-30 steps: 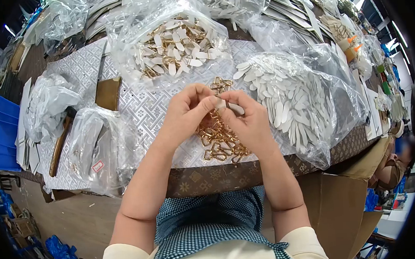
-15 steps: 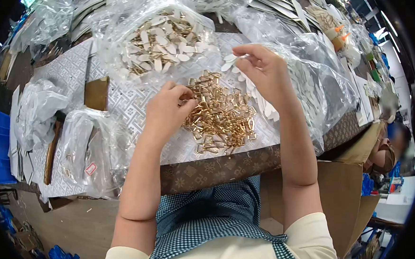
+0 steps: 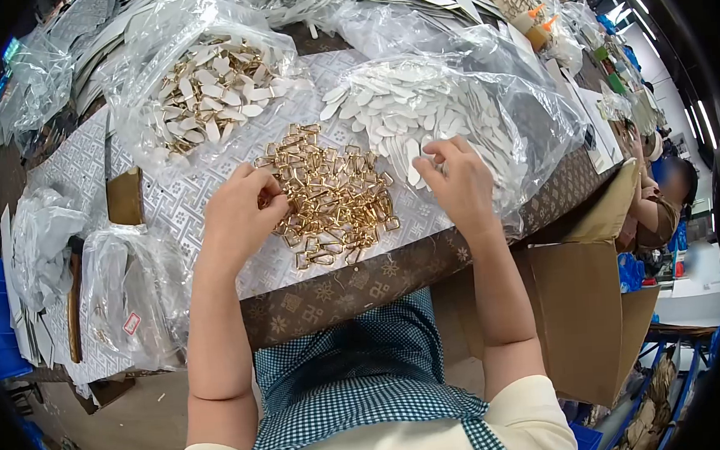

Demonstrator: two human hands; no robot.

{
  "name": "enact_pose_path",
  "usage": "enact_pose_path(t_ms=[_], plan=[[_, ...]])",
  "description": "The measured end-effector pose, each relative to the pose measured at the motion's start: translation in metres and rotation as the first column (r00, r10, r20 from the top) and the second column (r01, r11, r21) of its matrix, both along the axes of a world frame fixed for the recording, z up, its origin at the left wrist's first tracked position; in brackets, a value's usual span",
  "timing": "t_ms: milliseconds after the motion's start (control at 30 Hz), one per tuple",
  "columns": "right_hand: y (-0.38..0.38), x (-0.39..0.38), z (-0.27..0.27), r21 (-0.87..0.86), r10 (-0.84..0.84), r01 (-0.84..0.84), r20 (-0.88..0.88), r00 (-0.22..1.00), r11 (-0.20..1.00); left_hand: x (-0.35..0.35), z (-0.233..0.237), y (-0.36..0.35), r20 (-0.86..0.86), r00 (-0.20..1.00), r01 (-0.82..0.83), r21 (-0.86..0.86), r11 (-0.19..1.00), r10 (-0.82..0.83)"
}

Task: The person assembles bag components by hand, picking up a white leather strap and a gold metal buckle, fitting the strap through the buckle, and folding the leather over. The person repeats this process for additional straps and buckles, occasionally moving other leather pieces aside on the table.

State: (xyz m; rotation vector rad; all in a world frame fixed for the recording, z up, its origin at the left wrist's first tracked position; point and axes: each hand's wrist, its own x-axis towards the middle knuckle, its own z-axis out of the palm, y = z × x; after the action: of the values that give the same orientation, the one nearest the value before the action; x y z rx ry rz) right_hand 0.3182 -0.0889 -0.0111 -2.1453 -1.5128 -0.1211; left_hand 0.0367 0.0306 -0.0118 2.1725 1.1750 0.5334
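Note:
A heap of gold metal buckles (image 3: 334, 198) lies on the patterned sheet in front of me. At the heap's left edge is my left hand (image 3: 244, 211), its fingers curled in to the thumb; what they hold, if anything, is hidden. My right hand (image 3: 463, 184) is over the near side of a pile of white oblong strips (image 3: 418, 98), thumb and forefinger apart. Right at those fingertips is one white strip (image 3: 413, 162). Farther back on the left, a clear plastic bag (image 3: 132, 78) holds white strips joined with gold buckles (image 3: 216, 89).
A hammer (image 3: 75, 304) and a plastic bag with a red-edged label (image 3: 133, 324) lie at the left. Plastic film (image 3: 534, 107) surrounds the white strips. An open cardboard box (image 3: 580, 310) stands below the table's right edge. Another person (image 3: 660, 207) is at far right.
My right hand has come down and nearer from the far edge of the white strips. My left hand stays by the buckles. The whole view has shifted, moving the table contents leftward.

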Motion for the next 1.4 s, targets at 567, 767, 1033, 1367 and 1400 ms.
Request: enact_pose_path(t_ms=[567,767,1033,1367,1400], plan=[[-0.013,-0.062,0.002,0.514,0.463,-0.043,-0.803,-0.377,0.857,0.006,-0.011,0.007,0.385,0.914,0.015,-0.355,0.935,0.131],[0.006,-0.092,-0.011,0.282,0.269,-0.137,-0.957,-0.103,0.95,0.012,-0.001,0.003,0.587,0.767,0.142,-0.548,0.825,0.258],[0.029,-0.097,-0.007,0.299,0.28,-0.155,-0.951,-0.134,0.942,0.009,0.002,0.001,0.698,0.699,0.33,-0.509,0.795,0.156],[0.032,-0.092,-0.007,0.296,0.257,-0.159,-0.939,-0.227,0.942,0.01,-0.001,-0.002,0.691,0.718,0.351,-0.468,0.811,0.088],[0.032,-0.093,-0.008,0.288,0.25,-0.164,-0.943,-0.218,0.943,0.009,-0.001,-0.001,0.694,0.715,0.348,-0.46,0.817,0.086]])
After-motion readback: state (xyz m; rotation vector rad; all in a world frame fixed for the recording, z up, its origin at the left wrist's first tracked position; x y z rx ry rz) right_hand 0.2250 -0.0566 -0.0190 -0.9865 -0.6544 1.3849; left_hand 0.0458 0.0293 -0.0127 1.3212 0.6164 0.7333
